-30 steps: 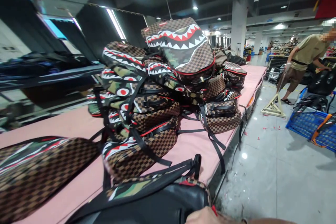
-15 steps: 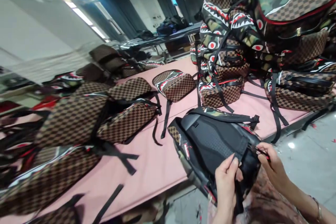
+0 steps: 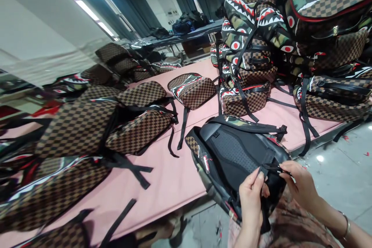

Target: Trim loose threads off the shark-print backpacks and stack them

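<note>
A backpack [image 3: 232, 155] lies back panel up at the table's front edge, its near end over my lap. It has a black padded back, with checkered and camouflage sides. My left hand [image 3: 252, 192] is closed, pinching the end of a black webbing strap [image 3: 264, 171] between thumb and fingers. In my right hand [image 3: 299, 180] is a pair of small dark thread snips [image 3: 274, 167], mostly covered by the fingers. Their narrow tips point left and reach the strap close to my left fingertips. Whether they touch it I cannot tell.
On the pink-covered table [image 3: 157, 190], several checkered backpacks [image 3: 78, 128] lie at the left. A tall pile of shark-face backpacks [image 3: 247, 54] stands at the back right. Loose straps [image 3: 120, 221] trail over the surface. Red scraps dot the grey floor [image 3: 334, 174].
My right hand has moved slightly left, bringing the thread snips from the bag's right edge to the strap in my left hand. My left hand stays nearly in place.
</note>
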Available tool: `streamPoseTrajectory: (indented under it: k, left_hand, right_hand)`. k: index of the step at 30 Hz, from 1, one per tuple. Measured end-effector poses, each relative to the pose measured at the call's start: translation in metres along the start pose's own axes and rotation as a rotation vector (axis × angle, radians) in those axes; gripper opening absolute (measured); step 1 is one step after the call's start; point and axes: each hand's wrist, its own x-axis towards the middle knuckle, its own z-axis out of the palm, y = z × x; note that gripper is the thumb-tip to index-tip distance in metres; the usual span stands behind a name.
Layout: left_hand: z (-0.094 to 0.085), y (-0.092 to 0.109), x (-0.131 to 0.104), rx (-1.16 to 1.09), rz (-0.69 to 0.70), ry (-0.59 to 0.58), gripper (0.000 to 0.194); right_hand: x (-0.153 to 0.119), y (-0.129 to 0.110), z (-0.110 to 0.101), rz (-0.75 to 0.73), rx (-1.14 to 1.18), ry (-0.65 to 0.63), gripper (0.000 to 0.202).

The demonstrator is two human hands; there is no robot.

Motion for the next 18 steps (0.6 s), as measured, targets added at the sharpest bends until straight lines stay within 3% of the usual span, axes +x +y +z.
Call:
streamPoseTrajectory:
  k: [12,16,18]
  left_hand:
    - [0.002,-0.008,0.000,0.166,0.076,0.007,0.043]
    - [-0.006,-0.005,-0.001,0.203,0.111,-0.005,0.040]
    - [-0.018,0.003,-0.005,0.163,0.130,-0.099,0.037]
  right_hand:
    - [0.009,-0.003,-0.004,-0.032,-0.017,-0.082,0.019]
    - [0.008,-0.001,-0.006,0.008,0.157,-0.090,0.016]
    - [0.013,0.005,-0.010,0.103,0.272,-0.029,0.012]
